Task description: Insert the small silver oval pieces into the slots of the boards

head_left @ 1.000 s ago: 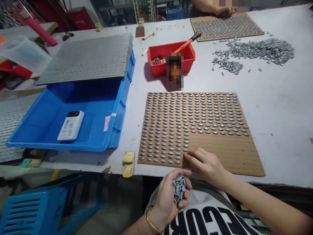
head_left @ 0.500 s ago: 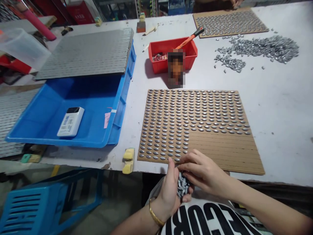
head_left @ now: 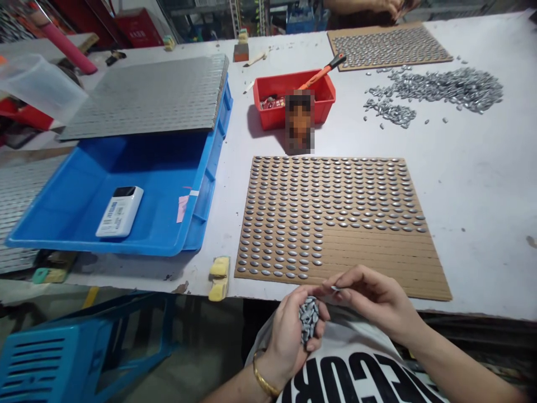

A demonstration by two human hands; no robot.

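Observation:
My left hand is cupped around a heap of small grey oval metal pieces, just in front of the table edge. Between the thumb and forefinger of my right hand is one such metal piece, pinched close to the left fingertips. Beyond both hands lies a brown ridged cardboard sheet. Rows of the same oval pieces cover its far half and its near left part. Bare grooves show at its near right.
At left stands a blue bin holding a white device, with grey covered sheets across its back. A red box with an orange-handled tool stands behind my cardboard. Loose pieces lie far right, near another person's hands.
My right hand has moved right and away from the left palm, with a single piece now showing in its fingers. The left hand has opened somewhat, showing more of its heap.

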